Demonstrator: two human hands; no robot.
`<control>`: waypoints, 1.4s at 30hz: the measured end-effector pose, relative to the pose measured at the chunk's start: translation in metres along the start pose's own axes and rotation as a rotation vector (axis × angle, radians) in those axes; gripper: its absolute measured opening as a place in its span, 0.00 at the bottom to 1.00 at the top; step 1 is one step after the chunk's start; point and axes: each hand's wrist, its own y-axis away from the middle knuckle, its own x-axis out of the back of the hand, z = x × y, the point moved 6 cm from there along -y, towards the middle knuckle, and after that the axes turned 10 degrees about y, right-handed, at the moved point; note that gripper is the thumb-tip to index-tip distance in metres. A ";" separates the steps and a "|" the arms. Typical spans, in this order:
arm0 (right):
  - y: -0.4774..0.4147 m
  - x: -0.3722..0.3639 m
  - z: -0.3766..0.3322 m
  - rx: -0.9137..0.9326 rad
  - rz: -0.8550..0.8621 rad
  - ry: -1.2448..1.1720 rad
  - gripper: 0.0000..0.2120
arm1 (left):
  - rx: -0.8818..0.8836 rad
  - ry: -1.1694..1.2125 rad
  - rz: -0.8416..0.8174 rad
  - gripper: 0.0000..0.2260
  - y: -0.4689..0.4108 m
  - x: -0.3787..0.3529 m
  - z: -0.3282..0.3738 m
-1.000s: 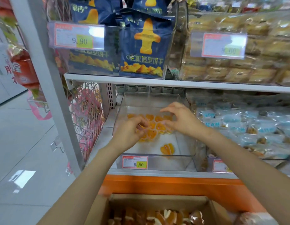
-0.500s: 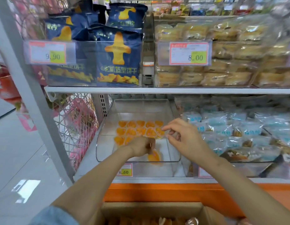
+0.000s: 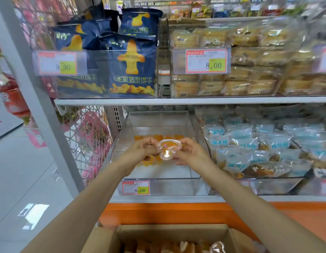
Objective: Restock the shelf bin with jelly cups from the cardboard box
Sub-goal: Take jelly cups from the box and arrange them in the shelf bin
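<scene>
Both hands have lifted off the bin floor since half a second ago and now meet above it. The left hand (image 3: pixel 140 152) has its grip curled, its fingertips pinching the left edge of a clear, orange-filled jelly cup (image 3: pixel 168 149). The right hand (image 3: pixel 192 155) pinches the cup's right edge in the same way. The cup is held in the air over the clear shelf bin (image 3: pixel 159 178), where other orange cups (image 3: pixel 140 138) lie. Below, the cardboard box (image 3: pixel 169 231) stands open.

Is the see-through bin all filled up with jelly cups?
No, the clear bin holds only one low layer of orange jelly cups, and the front of its floor is bare.
</scene>
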 end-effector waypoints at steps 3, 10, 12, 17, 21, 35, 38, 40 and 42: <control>0.000 -0.005 -0.003 -0.045 -0.024 -0.204 0.06 | -0.018 -0.024 0.017 0.05 0.011 -0.001 0.000; -0.007 -0.018 -0.012 0.139 0.011 0.133 0.19 | -0.011 0.003 0.104 0.07 0.023 0.012 -0.009; -0.007 -0.021 -0.015 0.232 0.004 0.398 0.27 | -0.005 -0.004 0.111 0.08 0.023 0.012 -0.010; -0.004 -0.020 -0.027 0.337 0.058 0.860 0.34 | -0.051 -0.017 0.100 0.11 0.021 0.005 -0.004; -0.005 -0.024 -0.032 0.341 0.041 0.928 0.34 | -0.054 -0.031 0.101 0.11 0.018 0.005 -0.002; -0.087 -0.034 0.027 0.048 -0.201 1.458 0.33 | -0.207 -0.221 0.253 0.08 0.033 0.063 0.022; -0.093 -0.036 0.036 0.027 -0.177 1.385 0.37 | -0.234 -0.211 0.254 0.08 0.037 0.067 0.025; -0.097 -0.036 0.041 0.003 -0.170 1.340 0.32 | -0.240 -0.207 0.264 0.08 0.038 0.071 0.025; -0.099 -0.036 0.045 -0.017 -0.177 1.324 0.29 | -0.243 -0.220 0.275 0.07 0.038 0.073 0.024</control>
